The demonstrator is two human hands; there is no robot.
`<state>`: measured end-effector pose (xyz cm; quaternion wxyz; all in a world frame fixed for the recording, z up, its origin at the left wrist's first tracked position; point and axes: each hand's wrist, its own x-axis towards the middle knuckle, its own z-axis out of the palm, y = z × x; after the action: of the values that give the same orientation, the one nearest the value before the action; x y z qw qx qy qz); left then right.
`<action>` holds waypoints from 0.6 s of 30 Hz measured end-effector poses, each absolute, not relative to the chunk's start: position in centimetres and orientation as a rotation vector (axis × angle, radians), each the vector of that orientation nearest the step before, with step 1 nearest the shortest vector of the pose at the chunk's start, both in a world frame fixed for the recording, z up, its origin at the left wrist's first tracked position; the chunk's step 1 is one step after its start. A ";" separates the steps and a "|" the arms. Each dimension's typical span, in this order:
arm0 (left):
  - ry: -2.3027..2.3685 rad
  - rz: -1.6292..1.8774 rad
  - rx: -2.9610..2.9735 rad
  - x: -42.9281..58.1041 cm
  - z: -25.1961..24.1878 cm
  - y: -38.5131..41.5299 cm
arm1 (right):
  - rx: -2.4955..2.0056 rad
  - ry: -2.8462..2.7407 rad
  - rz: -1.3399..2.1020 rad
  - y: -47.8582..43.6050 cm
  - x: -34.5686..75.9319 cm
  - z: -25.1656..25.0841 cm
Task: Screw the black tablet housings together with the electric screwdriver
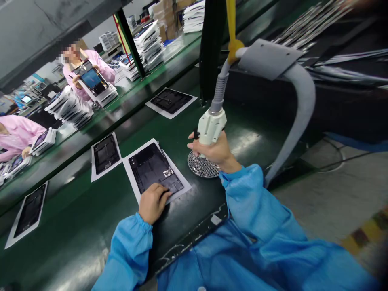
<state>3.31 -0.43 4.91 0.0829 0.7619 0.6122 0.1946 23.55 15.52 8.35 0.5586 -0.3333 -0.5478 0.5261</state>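
In front of me a black tablet back housing [154,169] lies on a white sheet [129,163] on the green work surface [206,214]. My left hand [153,202] is closed at the housing's lower edge, its curled fingers touching it. My right hand [220,151] is wrapped round a white handheld tool [210,127] hanging from a grey corrugated hose [220,91]. Below the tool is a round metal tray [203,167] dotted with small holes or parts, too small to tell. The tool's lower end is partly hidden by my fingers.
More black housings on white sheets lie at the back [171,101], left [105,155] and far left [30,210]. A thick grey arm [304,97] curves down on my right. Across a raised ledge, two people in pink [104,68] handle tablets near paper stacks [71,107].
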 end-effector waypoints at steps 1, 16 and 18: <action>1.871 0.620 2.258 3.4 5.0 0.3 | -0.788 -1.290 1.236 15.5 23.5 8.3; 1.967 0.666 1.982 3.8 8.5 7.5 | -0.854 -1.330 1.247 16.5 21.8 7.1; 1.972 0.877 1.925 4.1 9.7 7.7 | -0.860 -1.330 1.246 16.6 21.8 7.1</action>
<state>4.07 7.73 9.72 0.1246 0.6604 0.6766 0.3008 21.78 16.56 7.11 0.5338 -0.3609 -0.5582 0.5226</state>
